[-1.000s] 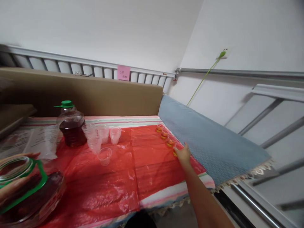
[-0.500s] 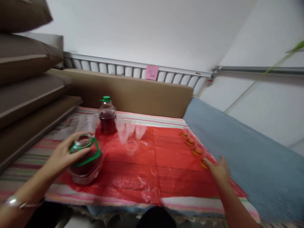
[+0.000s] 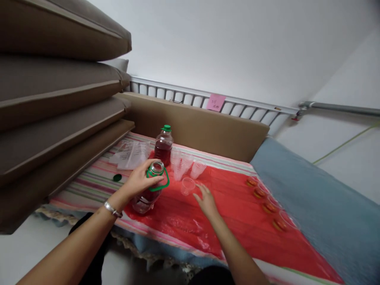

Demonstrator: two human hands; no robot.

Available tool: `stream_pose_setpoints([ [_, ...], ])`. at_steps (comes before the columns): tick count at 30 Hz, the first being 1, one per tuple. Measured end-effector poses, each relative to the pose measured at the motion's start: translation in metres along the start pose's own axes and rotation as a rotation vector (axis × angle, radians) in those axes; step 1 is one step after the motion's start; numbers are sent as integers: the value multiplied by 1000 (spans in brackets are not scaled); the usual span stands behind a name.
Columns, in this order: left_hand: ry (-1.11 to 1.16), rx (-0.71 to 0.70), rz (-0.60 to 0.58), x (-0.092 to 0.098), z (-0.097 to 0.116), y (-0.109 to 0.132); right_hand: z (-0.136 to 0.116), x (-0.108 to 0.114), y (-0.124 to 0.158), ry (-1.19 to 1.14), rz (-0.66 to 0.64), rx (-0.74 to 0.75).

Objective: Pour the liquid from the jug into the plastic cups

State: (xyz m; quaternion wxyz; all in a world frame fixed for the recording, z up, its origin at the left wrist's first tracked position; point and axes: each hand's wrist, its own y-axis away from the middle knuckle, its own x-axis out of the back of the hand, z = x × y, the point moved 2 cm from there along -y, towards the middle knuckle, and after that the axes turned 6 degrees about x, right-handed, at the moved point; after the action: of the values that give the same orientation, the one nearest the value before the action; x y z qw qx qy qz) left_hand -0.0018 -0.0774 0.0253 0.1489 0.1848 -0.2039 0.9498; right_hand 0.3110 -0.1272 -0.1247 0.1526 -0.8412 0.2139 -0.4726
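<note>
clasping the uncapped jug (image 3: 145, 201) by the neck with left hand (image 3: 142, 175); holding right hand (image 3: 207, 201) open-fingered beside the lone cup (image 3: 187, 187), just right of the jug; apparently about to grasp, needing a light rim pinch.

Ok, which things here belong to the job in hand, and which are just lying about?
Likely in the job:
open jug, held by the left hand
single cup, beside the right hand
stacked cups
part-filled cups
capped jug
loose lid

Likely just lying about:
cushions
pink note
plastic packaging
</note>
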Motion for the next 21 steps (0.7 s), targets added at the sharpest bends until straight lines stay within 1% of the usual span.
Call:
stream_pose_setpoints([
  [2, 32, -5, -5, 0, -1, 0, -16, -22, -8, 19, -27, 6],
  [3, 44, -7, -6, -1, -2, 0, -20, -28, -10, 24, -42, 9],
  [5, 54, -16, -3, 0, -4, 0, -26, -33, -10, 39, -70, 12],
  [12, 54, -66, -16, 1, -8, -3, -31, -20, 21, 88, -123, 5],
  [14, 43, -56, -18, 2, -7, -2, -33, -15, 24, 93, -120, -7],
  [16, 34, -46, -21, 3, -5, 0, -41, -6, 22, 100, -94, -23],
  [18, 48, -45, -30, 5, -5, 2, -61, 9, 19, 89, -22, -6],
  [19, 65, -47, -36, 6, -5, 3, -76, 17, 18, 66, 26, 31],
  [20, 90, -48, -42, 7, -5, 4, -96, 26, 18, 23, 93, 101],
  [21, 121, -48, -48, 6, -5, 5, -119, 34, 19, -42, 157, 206],
])
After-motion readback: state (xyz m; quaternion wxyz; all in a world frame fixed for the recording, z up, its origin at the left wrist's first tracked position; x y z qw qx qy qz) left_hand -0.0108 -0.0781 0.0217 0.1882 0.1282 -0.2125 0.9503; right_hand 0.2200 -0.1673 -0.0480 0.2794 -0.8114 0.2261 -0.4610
